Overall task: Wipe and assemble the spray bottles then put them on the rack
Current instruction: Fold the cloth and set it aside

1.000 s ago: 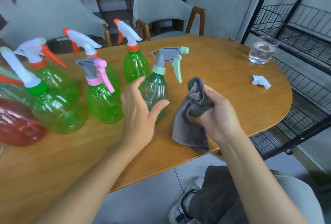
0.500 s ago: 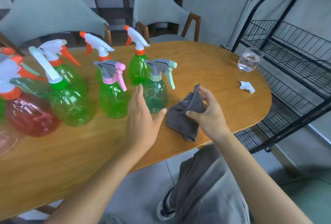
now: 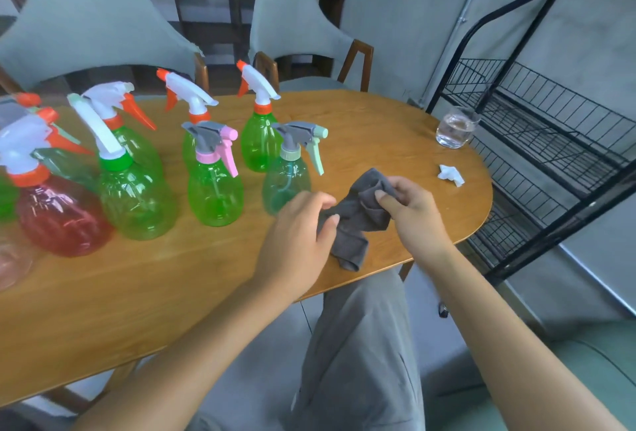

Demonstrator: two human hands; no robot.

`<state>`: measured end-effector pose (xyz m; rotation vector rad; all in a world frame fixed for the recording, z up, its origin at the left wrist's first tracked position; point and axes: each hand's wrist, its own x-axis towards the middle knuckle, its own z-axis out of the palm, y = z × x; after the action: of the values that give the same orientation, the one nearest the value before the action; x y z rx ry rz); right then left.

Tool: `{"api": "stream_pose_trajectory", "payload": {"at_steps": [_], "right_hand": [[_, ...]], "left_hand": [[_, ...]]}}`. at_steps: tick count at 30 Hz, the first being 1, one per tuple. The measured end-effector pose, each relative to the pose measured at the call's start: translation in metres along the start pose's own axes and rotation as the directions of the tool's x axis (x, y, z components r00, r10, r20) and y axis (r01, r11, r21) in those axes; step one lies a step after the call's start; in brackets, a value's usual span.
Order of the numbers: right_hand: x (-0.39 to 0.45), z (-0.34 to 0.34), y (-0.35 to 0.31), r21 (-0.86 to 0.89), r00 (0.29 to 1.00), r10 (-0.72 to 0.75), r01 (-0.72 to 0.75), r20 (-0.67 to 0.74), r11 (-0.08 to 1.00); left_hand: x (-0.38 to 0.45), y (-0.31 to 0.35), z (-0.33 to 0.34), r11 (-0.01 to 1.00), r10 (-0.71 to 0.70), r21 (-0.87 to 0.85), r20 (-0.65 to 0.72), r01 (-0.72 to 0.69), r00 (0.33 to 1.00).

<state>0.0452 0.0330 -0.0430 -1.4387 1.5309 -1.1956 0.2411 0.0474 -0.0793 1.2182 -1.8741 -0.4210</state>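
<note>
1. My right hand (image 3: 409, 213) pinches the grey cloth (image 3: 358, 220) between thumb and fingers (image 3: 382, 196); my left hand (image 3: 299, 241) takes its other end, fingers curled.
2. The cloth is limp and should bunch easily.
3. The teal bottle (image 3: 285, 182) stands on the surface (image 3: 172, 293) just beyond my left hand, probably light and slick.
4. I'd grip its neck under the grey trigger head.
5. The rack (image 3: 550, 141) waits to my right.

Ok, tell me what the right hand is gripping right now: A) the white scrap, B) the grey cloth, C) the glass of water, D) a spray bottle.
B: the right hand pinches the bunched grey cloth above the table, and the left hand holds its other end.
</note>
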Motion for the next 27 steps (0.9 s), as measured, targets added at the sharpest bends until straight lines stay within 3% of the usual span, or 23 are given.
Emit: {"api": "stream_pose_trajectory", "payload": {"at_steps": [6, 11, 17, 21, 27], "right_hand": [[0.003, -0.043, -0.022, 0.2, 0.986, -0.057, 0.025, 0.155, 0.979], [0.014, -0.081, -0.025, 0.305, 0.972, -0.079, 0.008, 0.222, 0.952], [0.031, -0.127, -0.032, 0.179, 0.987, -0.058, 0.03, 0.152, 0.983], [0.049, -0.143, -0.042, 0.093, 0.988, -0.07, 0.058, 0.134, 0.994], [0.071, -0.148, -0.062, 0.016, 0.961, -0.053, 0.05, 0.271, 0.999]], "left_hand": [[0.053, 0.047, 0.002, 0.998, 0.069, 0.013, 0.024, -0.069, 0.997], [0.094, 0.078, 0.015, 0.999, 0.049, -0.001, 0.274, -0.051, 0.96], [0.123, 0.082, 0.025, 0.989, -0.031, -0.125, 0.322, 0.075, 0.946], [0.144, 0.096, 0.026, 0.995, 0.013, -0.098, 0.292, 0.017, 0.956], [0.166, 0.107, 0.026, 0.999, 0.049, -0.016, 0.274, -0.046, 0.961]]}}
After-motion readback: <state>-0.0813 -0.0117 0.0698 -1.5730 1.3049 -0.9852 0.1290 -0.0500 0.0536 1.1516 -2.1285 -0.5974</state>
